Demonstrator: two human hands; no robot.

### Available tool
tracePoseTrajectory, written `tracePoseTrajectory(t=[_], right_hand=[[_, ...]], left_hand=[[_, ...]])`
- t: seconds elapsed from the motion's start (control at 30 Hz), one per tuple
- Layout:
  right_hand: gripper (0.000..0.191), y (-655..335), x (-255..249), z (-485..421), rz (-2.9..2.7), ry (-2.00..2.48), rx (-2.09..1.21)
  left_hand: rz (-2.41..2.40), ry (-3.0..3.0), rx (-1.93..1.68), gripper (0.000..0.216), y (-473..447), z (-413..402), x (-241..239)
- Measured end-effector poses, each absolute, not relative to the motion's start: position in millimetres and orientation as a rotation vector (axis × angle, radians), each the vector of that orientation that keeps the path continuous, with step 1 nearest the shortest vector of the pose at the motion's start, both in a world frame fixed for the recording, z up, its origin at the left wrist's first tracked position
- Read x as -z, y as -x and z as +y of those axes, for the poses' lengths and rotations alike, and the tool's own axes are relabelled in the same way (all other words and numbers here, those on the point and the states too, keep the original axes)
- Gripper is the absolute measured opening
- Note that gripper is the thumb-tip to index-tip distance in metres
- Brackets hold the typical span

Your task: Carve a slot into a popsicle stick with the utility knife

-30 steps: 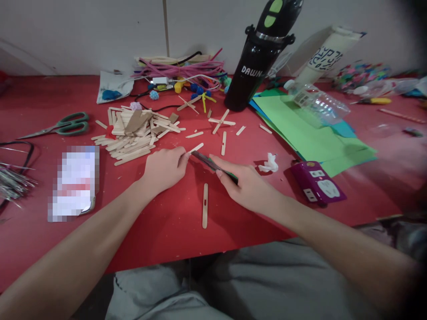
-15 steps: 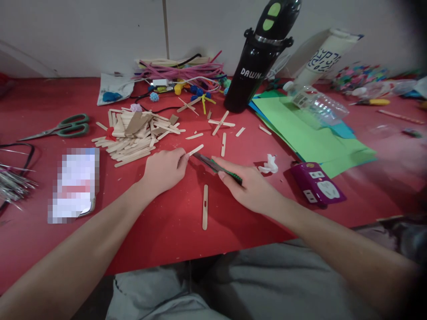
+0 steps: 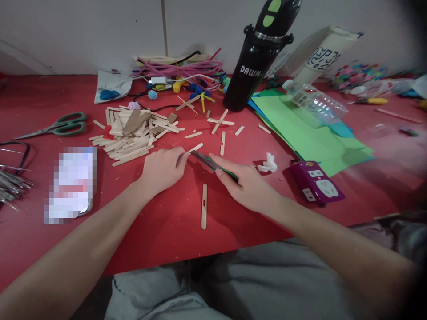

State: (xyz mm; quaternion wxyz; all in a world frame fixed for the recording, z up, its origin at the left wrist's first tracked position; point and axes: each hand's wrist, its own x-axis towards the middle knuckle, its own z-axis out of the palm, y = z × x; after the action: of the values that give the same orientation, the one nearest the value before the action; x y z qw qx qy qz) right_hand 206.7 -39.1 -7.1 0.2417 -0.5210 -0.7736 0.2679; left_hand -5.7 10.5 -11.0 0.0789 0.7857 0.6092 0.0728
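- A thin wooden stick (image 3: 196, 148) is pinched by the left hand (image 3: 164, 169), its fingers curled closed and its thumb pressed near the stick's end; the free tip is pointed away from the body, above the red table (image 3: 156, 240).
- A dark craft knife with green edges (image 3: 213, 164) is gripped by the right hand (image 3: 248, 184), its fingers closed around the handle, and the knife's tip is aimed at the held stick — whether the wood is touched by it cannot be told.
- Between the forearms, a slotted stick (image 3: 204, 218) is laid lengthwise on the table, a small opening cut near its middle.
- Beyond the hands, a short notched stick (image 3: 222, 143) is seen, with a pair of crossed sticks (image 3: 220, 122) placed just behind it.
- To the left, a heap of wooden sticks (image 3: 130, 142) is spread out, flanked by green-handled scissors (image 3: 71, 124) and a phone (image 3: 71, 182) — its screen blurred into blocks.
- To the right, a crumpled white tissue (image 3: 267, 163) and a purple socket box (image 3: 315, 182) are set near green paper (image 3: 310, 133).
- Behind these, a black bottle (image 3: 248, 66) is stood on the table.
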Motion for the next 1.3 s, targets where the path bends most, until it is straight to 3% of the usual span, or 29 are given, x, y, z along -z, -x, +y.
tracePoseTrajectory(t=[1.3], right_hand=[[0.045, -209.8, 6.6, -36.8, -2.088, 1.432, -0.768]], left_hand=[[1.808, -2.343, -0.219, 0.035, 6.5, 11.0, 11.1]])
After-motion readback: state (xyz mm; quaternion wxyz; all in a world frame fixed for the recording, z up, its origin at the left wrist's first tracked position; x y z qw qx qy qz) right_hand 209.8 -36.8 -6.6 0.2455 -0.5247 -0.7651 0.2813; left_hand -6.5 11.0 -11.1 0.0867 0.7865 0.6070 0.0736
